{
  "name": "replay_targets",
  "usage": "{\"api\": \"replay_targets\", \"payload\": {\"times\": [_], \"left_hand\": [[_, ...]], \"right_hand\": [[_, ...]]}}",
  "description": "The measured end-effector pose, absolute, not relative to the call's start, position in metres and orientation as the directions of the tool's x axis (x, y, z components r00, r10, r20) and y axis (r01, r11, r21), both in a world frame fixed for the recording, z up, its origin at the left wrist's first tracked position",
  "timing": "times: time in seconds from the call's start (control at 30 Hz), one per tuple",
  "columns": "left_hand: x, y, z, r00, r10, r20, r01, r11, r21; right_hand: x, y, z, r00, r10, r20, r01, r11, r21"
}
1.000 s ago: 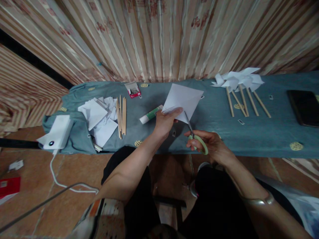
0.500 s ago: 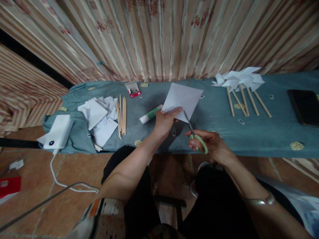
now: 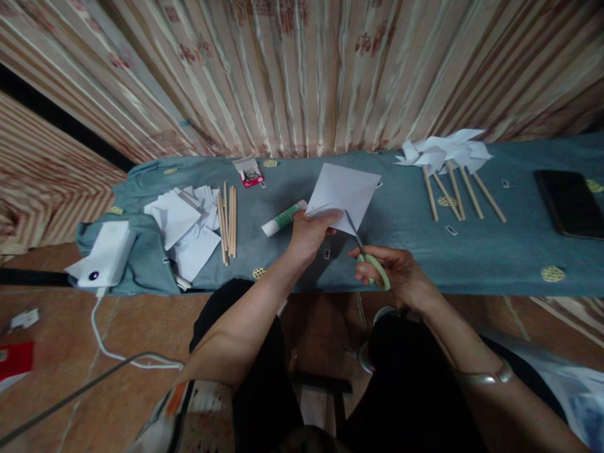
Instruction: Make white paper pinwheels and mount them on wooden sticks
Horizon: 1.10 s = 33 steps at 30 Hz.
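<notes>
My left hand point(image 3: 309, 234) pinches the near corner of a white square paper sheet point(image 3: 346, 192), held tilted over the blue-grey cloth. My right hand point(image 3: 394, 274) is closed round the green handles of a pair of scissors point(image 3: 365, 251). The blades point up into the sheet's lower edge, just right of my left thumb. A glue stick point(image 3: 283, 218) with a green band lies on the cloth just left of my left hand.
A blue-grey cloth point(image 3: 472, 251) covers a long low table. White paper pieces point(image 3: 182, 226) and wooden sticks point(image 3: 226, 220) lie at left, a white box point(image 3: 106, 251) with a cable at the far left. Finished paper pinwheels point(image 3: 448, 160) and a dark phone point(image 3: 569, 202) lie at right. A small red packet point(image 3: 249, 171) sits by the curtain.
Hands, paper and scissors keep almost the same pose. The whole view has shifted slightly to the left and up as my head moved.
</notes>
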<state>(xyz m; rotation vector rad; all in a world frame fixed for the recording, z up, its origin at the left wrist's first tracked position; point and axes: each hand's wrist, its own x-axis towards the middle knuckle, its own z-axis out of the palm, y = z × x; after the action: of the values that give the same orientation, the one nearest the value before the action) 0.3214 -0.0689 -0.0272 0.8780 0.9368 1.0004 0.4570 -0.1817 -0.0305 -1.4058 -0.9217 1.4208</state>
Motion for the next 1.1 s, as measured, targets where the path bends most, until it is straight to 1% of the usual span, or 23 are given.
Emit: {"api": "replay_targets", "payload": {"times": [0.33, 0.53, 0.73, 1.1], "left_hand": [[0.3213, -0.0690, -0.0270, 0.245, 0.950, -0.196, -0.284, 0.263, 0.922], [0.3217, -0.0695, -0.0253, 0.235, 0.951, -0.202, -0.279, 0.265, 0.923], [0.3224, -0.0693, -0.0286, 0.258, 0.948, -0.188, -0.279, 0.260, 0.924], [0.3227, -0.0705, -0.0299, 0.274, 0.946, -0.175, -0.280, 0.252, 0.926]], "right_hand": [[0.4562, -0.1808, -0.0327, 0.055, 0.958, -0.282, -0.093, -0.276, -0.957], [0.4551, -0.1805, -0.0308, 0.064, 0.946, -0.318, -0.144, -0.306, -0.941], [0.4557, -0.1805, -0.0324, 0.053, 0.952, -0.300, -0.123, -0.292, -0.948], [0.4531, -0.1787, -0.0263, 0.067, 0.922, -0.381, -0.217, -0.359, -0.908]]}}
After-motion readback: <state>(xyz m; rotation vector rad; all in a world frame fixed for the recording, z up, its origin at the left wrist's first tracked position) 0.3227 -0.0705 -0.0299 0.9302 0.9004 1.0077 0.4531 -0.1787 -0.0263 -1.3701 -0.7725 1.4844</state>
